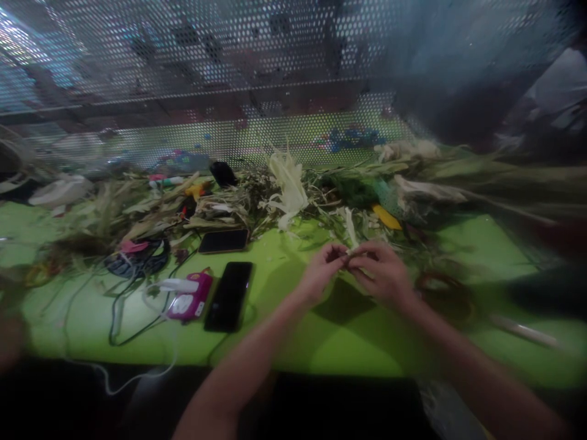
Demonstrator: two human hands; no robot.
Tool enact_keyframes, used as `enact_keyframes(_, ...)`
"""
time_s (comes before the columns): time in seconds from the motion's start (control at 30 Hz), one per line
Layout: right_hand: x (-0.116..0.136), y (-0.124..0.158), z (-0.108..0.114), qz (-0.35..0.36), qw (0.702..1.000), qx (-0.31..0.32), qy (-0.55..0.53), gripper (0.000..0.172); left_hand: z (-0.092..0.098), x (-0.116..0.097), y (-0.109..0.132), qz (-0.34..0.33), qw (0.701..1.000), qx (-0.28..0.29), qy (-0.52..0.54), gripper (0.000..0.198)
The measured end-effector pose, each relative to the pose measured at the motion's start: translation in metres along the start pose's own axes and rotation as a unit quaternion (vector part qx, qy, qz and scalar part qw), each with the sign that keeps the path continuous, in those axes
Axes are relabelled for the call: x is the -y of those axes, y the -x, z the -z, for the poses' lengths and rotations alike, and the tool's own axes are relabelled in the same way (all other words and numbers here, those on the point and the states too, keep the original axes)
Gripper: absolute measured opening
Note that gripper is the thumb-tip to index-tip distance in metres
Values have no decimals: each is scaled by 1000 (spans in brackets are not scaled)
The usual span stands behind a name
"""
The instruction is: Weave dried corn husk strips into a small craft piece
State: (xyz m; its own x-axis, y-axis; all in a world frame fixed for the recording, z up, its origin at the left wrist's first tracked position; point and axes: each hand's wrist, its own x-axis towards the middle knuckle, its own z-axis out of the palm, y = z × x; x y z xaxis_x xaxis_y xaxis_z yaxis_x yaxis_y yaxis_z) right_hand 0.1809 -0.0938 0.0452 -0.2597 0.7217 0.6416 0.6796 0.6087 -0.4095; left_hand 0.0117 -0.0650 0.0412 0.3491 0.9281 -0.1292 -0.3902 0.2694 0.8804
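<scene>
My left hand (322, 273) and my right hand (382, 271) meet over the green table (293, 342), fingertips pinched together on a thin pale strip of plant leaf (350, 250). The strip is small and partly hidden by my fingers. Just beyond my hands lies a heap of dried leaves and stalks (284, 195) stretching across the table.
Two black phones (229, 295) (223, 241), a pink power bank (190, 297) with white cable and a coil of dark cord (137, 260) lie at the left. A perforated metal screen (229, 73) backs the table. A yellow object (386, 217) sits among the leaves.
</scene>
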Motion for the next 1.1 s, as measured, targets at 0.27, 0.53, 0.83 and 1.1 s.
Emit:
enact_keyframes(0.27, -1, 0, 2, -249, 958, 8, -141, 19, 5, 4, -5, -39, 997, -28, -55, 21)
enact_keyframes(0.53, -8, -8, 8, -269, 957, -22, -109, 11, 6, -3, -5, -54, 996, -42, -56, 26)
enact_keyframes(0.83, -7, -9, 11, -225, 969, 34, -94, 21, 4, -2, -3, -68, 990, -43, -116, 29)
enact_keyframes(1.1, -5, -9, 6, -195, 972, 23, -133, 18, 8, -1, -1, -2, 990, 29, -139, 27)
